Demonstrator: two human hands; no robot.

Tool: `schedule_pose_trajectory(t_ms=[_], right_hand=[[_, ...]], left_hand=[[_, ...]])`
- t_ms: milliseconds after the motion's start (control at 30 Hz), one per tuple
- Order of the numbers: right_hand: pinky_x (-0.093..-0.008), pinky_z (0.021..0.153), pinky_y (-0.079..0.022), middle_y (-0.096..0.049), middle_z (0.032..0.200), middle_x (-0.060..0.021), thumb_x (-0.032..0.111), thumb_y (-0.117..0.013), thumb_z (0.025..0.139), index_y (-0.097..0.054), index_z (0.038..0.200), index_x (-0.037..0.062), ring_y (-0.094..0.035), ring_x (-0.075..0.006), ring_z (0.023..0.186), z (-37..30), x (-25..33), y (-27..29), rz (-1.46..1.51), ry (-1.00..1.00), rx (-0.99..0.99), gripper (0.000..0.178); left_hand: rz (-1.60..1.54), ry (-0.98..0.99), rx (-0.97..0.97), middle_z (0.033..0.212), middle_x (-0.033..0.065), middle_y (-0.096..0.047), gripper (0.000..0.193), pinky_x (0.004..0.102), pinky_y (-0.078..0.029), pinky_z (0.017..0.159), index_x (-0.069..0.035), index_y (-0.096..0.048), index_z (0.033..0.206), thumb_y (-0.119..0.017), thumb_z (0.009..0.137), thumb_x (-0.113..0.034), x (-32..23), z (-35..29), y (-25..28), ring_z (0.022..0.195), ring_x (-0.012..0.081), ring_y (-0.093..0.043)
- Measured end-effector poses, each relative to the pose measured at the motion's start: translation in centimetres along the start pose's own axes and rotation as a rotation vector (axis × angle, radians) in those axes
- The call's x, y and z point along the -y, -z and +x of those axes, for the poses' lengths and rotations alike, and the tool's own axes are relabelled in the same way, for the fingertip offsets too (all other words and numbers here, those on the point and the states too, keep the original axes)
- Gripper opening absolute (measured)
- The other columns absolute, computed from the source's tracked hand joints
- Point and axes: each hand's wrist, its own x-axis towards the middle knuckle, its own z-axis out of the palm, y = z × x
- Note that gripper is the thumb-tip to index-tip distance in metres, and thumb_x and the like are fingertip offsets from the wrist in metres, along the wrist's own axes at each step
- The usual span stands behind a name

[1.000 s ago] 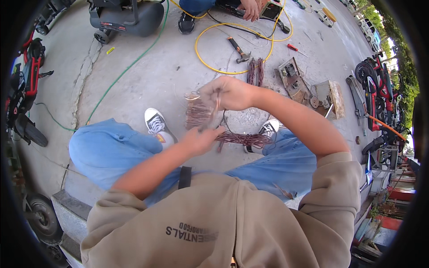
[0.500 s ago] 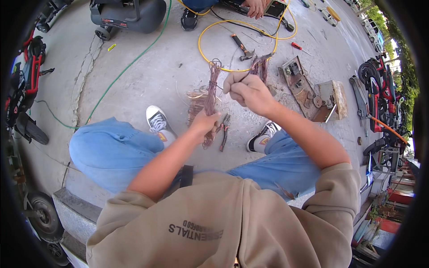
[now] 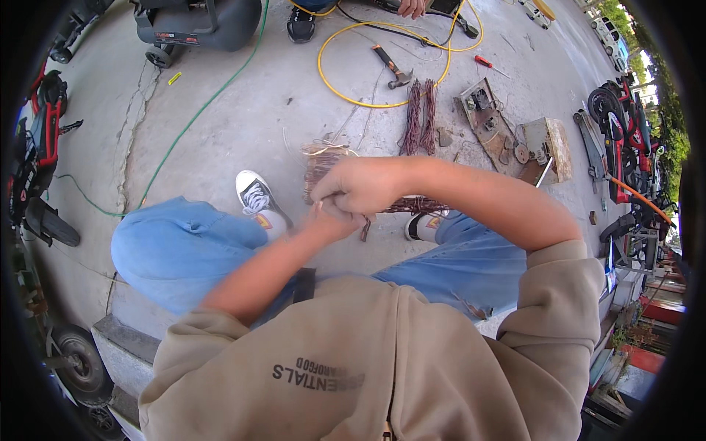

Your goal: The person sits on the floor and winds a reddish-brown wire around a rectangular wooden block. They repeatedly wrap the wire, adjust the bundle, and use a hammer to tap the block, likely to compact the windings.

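Observation:
A bundle of thin reddish-brown wire (image 3: pixel 419 205) lies sideways between my knees, one end in my closed left hand (image 3: pixel 332 223). My right hand (image 3: pixel 362 182) crosses over and meets the left, its fingers curled together; whatever they pinch is hidden. On the ground just beyond my hands is a coil of copper-coloured wire (image 3: pixel 316 156), partly covered by my right hand. Pliers (image 3: pixel 365 231) show only a handle below my hands. Two more tied wire bundles, a left one (image 3: pixel 412 121) and a right one (image 3: pixel 429 116), lie farther ahead.
A hammer (image 3: pixel 393 67), a red screwdriver (image 3: pixel 485 62) and a looped yellow hose (image 3: pixel 321 70) lie ahead. Rusty metal parts (image 3: pixel 491 125) and a box-shaped block (image 3: pixel 546 147) sit at right. An air compressor (image 3: pixel 198 26) and another person's hand (image 3: pixel 412 7) are at the far edge.
My right hand has swung left and nearer, down onto my left hand. The wire bundle has turned from upright to sideways, pointing right, and the pliers are now mostly covered.

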Motion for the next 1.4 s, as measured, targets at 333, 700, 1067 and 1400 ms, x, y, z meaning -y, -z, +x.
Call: schedule_pose_trajectory(t_ms=[333,700,1067,1400], right_hand=[[-0.0315,0.072,-0.05,-0.068,0.09,-0.0106,0.0,-0.057,0.091,-0.061,0.083,0.0042,-0.063,-0.0192,0.08,-5.8,-9.2,2.6,0.818,0.334,-0.621,0.01],[-0.0367,0.068,-0.052,-0.069,0.086,-0.0105,-0.006,-0.065,0.071,-0.069,0.088,0.0046,-0.066,-0.026,0.077,-2.9,-5.5,-3.4,-0.211,0.242,0.03,0.021],[-0.0305,0.074,-0.057,-0.068,0.092,-0.0134,0.008,-0.059,0.096,-0.058,0.109,-0.0073,-0.069,-0.0203,0.08,-6.1,-6.0,3.3,0.431,0.119,-0.659,0.02],[-0.0296,0.074,-0.056,-0.067,0.099,-0.011,0.01,-0.054,0.098,-0.053,0.113,-0.0004,-0.066,-0.0163,0.08,-10.0,-22.2,10.0,0.911,0.064,-0.856,0.018]], left_hand=[[-1.084,-0.136,-0.211,0.067,0.0039,-0.051,0.014,0.0285,-0.035,0.04,-0.006,-0.051,0.098,-0.059,0.097,-0.016,-1.7,-2.4,-1.4,0.046,0.01,-0.042],[0.404,-0.091,0.183,0.098,0.0181,-0.07,0.034,0.0449,-0.052,0.08,-0.01,-0.067,0.106,-0.074,0.075,-0.022,-0.8,-0.6,-1.4,0.095,0.0373,-0.065],[-0.969,0.098,-0.085,0.075,0.0046,-0.054,0.028,0.0269,-0.044,0.043,-0.009,-0.047,0.113,-0.059,0.099,-0.031,-0.6,2.6,0.9,0.049,0.0082,-0.045],[-1.065,-0.068,0.698,0.063,-0.0021,-0.044,0.038,0.0241,-0.04,0.045,-0.012,-0.043,0.137,-0.047,0.104,-0.032,-7.2,6.4,-0.4,0.043,0.0054,-0.034]])
